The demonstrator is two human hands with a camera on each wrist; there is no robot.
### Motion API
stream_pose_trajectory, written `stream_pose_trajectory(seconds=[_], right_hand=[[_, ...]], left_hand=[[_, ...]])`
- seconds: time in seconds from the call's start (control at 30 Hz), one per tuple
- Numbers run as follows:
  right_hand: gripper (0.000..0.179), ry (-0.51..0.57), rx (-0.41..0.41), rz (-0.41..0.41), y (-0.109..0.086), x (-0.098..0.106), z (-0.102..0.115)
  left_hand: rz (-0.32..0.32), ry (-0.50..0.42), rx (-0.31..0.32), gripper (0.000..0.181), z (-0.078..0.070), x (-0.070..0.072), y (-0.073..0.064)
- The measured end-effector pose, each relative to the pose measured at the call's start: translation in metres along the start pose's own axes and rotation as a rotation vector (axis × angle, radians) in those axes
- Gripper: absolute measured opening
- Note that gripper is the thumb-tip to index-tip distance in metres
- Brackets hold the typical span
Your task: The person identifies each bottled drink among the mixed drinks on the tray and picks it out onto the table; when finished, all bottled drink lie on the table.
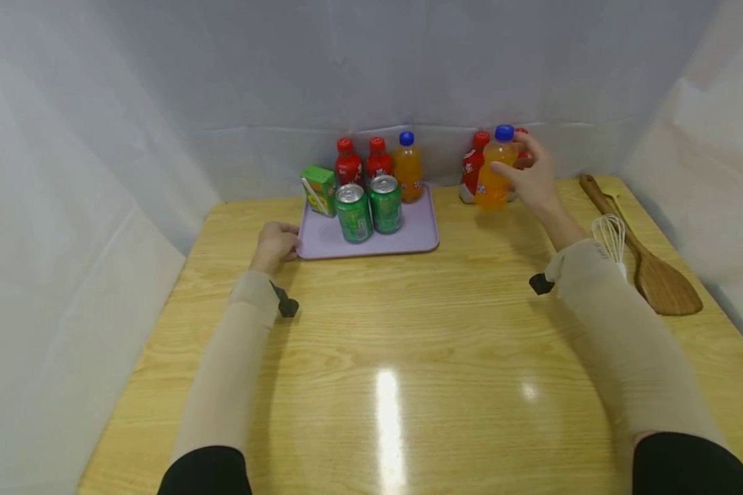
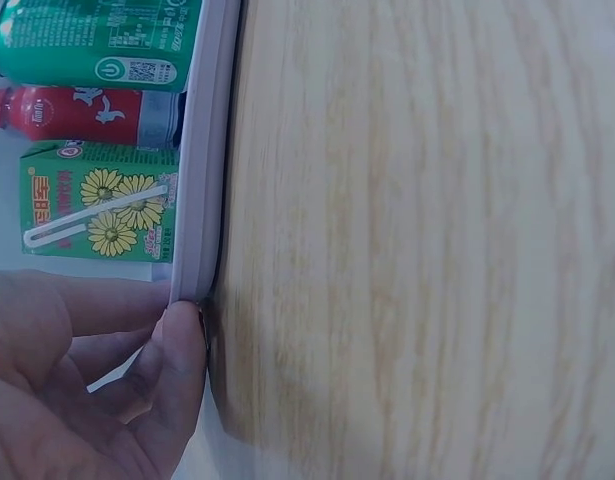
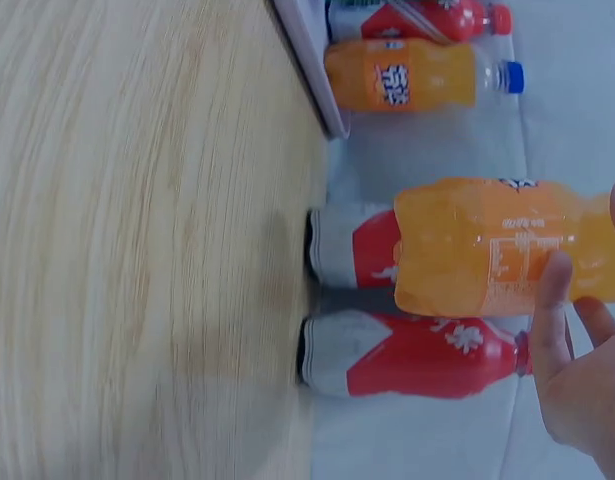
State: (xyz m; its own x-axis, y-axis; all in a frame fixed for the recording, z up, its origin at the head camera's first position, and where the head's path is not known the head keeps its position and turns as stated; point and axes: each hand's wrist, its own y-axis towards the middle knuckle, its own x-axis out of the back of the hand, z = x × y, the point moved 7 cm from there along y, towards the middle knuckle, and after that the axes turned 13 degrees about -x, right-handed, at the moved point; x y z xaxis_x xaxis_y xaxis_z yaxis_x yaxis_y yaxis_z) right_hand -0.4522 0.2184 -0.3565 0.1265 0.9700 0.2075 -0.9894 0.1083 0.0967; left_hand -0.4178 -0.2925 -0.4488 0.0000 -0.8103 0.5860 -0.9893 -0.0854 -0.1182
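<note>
Sleeves [image 1: 223,371]: two, beige, on the near side of the hands. Table [image 1: 347,309]: wood-grained, beneath both hands. Spatula [image 1: 665,285]: wooden, lying to the right of the right hand. Whisk [image 1: 608,232]: wire, between right sleeve and spatula, partly hidden. Left hand [image 1: 275,243]: thumb and fingers pinching the tray's near left corner. Tray [image 1: 322,238]: lilac, extending rightward from that pinch. Cans [image 1: 371,212]: two, green, upright on the tray, right of the left hand. Carton [image 1: 319,190]: green, white straw on its front, on the tray just beyond the left hand. Right hand [image 1: 537,180]: thumb and fingers around the orange bottle [image 1: 492,184], blue-capped, roughly upright, its base off the table, right of the tray. Tray's far row, left of the right hand: two red bottles [image 1: 349,166], then a second orange bottle [image 1: 408,172]. Red pair [image 3: 427,360]: on the table, behind the held bottle. Sheet [image 1: 371,69]: white, beyond both hands.
</note>
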Motion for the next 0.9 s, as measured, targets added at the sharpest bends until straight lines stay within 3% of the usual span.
stream_pose_trajectory(seconds=[0.23, 0.5, 0.9], right_hand=[[0.064, -0.001, -0.091, -0.088, 0.004, 0.021, -0.007], [0.066, -0.186, -0.191, -0.295, 0.012, 0.047, -0.016], [0.063, -0.332, -0.208, -0.365, 0.023, 0.065, -0.02]], left_hand=[[0.005, 0.01, 0.015, 0.048, -0.001, 0.001, 0.0], [0.005, 0.033, 0.015, 0.047, 0.001, 0.002, 0.003], [0.018, 0.011, 0.003, 0.048, 0.001, -0.001, 0.001]])
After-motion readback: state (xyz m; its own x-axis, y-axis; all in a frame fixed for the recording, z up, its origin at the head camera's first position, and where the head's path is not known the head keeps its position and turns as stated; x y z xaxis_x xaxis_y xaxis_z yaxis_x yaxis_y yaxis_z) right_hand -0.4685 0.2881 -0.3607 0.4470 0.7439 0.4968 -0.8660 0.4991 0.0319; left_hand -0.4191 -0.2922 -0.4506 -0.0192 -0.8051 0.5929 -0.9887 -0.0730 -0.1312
